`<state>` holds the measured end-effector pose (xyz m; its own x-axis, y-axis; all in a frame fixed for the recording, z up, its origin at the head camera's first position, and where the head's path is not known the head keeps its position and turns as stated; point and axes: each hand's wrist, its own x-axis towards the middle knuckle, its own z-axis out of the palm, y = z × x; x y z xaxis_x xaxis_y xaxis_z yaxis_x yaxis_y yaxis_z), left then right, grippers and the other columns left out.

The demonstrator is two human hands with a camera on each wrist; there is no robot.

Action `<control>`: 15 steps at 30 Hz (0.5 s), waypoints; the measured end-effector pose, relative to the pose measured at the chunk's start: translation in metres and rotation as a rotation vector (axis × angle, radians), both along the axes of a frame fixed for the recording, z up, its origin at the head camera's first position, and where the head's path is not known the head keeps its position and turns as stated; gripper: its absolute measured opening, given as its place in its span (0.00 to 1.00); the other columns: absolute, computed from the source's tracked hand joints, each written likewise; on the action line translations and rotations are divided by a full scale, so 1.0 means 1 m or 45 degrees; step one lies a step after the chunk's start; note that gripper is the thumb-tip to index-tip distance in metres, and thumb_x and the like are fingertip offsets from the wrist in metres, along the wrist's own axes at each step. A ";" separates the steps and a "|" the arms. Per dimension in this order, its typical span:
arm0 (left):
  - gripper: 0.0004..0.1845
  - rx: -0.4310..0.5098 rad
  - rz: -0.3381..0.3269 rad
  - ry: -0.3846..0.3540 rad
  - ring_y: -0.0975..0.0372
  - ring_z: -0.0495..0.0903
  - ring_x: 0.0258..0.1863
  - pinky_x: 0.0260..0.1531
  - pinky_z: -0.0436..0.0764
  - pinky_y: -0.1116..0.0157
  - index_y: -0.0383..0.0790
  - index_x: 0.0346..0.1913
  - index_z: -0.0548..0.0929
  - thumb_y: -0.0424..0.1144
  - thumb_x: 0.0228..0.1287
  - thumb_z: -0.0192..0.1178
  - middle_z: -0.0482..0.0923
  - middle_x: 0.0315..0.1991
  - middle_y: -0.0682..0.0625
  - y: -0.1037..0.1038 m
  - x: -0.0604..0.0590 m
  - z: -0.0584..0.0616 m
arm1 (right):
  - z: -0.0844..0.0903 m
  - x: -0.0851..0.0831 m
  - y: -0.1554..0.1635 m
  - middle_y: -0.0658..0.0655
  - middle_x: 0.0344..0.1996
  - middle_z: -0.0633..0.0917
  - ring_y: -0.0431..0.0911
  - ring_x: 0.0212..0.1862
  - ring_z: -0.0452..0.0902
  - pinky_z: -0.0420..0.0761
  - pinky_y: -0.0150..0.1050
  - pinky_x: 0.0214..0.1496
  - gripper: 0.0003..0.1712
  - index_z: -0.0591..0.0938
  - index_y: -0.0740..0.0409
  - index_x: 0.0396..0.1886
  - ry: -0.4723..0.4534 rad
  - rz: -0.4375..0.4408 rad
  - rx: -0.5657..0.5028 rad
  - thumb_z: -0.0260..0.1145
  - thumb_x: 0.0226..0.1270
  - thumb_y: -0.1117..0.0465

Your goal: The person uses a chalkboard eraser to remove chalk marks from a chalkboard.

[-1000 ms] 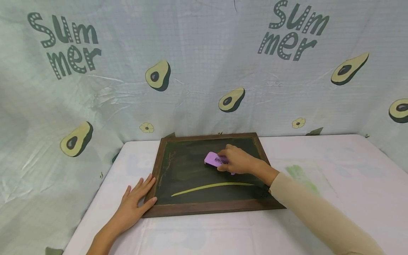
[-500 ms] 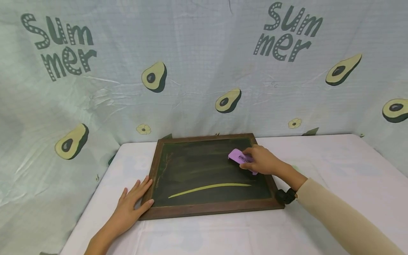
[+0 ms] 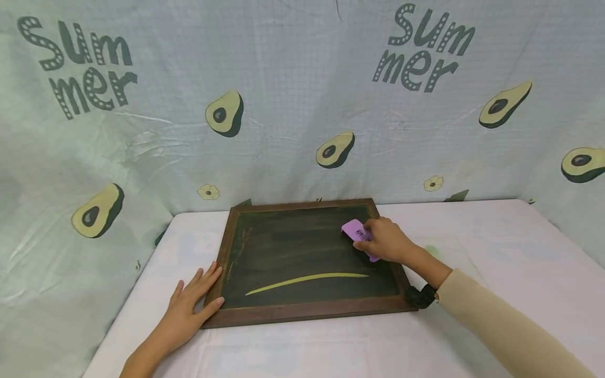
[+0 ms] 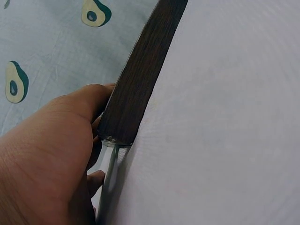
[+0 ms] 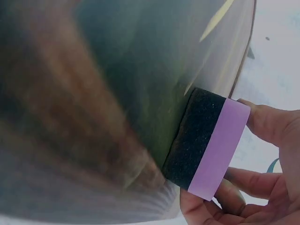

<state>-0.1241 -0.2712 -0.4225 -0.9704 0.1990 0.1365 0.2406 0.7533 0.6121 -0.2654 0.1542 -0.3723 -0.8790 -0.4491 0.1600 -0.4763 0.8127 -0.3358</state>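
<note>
1. The backdrop cloth (image 3: pixel 283 63) is pale, printed with avocados and flowers. The word "SUMMER", split as "SUM" over "MER", can be read twice on it, at upper left and upper right.
2. In front of it lies the surface (image 3: pixel 283 352), under a whitish cover with a faint green smudge to the right of the board.
3. The blackboard (image 3: pixel 283 241) rests on the surface in a brown wooden frame.
4. The left hand (image 3: pixel 191 302) grasps nothing; its fingers are spread and extended, touching the frame's left edge.
5. The right hand (image 3: pixel 385 240), below a beige sleeve (image 3: pixel 501 320), grips the eraser between thumb and fingers.
6. A yellow stroke (image 3: pixel 307 278) curves across the lower part of the board.
7. The eraser (image 3: pixel 353 229) is at the board's right side, its lilac back up and black pad towards the board.
8. The eraser's dark label (image 3: pixel 363 234) is too small to read.
</note>
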 end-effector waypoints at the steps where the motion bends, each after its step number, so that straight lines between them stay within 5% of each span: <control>1: 0.35 -0.001 0.000 0.001 0.38 0.44 0.71 0.62 0.31 0.35 0.44 0.74 0.59 0.50 0.69 0.56 0.50 0.74 0.41 0.000 0.000 0.001 | 0.001 0.000 -0.002 0.55 0.23 0.79 0.46 0.27 0.70 0.69 0.38 0.23 0.25 0.82 0.74 0.41 0.005 0.002 -0.003 0.72 0.57 0.53; 15: 0.35 0.005 -0.010 0.015 0.38 0.45 0.71 0.62 0.32 0.34 0.42 0.74 0.60 0.48 0.68 0.57 0.51 0.74 0.42 -0.001 0.001 0.003 | 0.001 0.003 -0.043 0.55 0.25 0.78 0.47 0.29 0.70 0.72 0.39 0.26 0.27 0.80 0.71 0.45 -0.031 0.002 0.036 0.71 0.58 0.50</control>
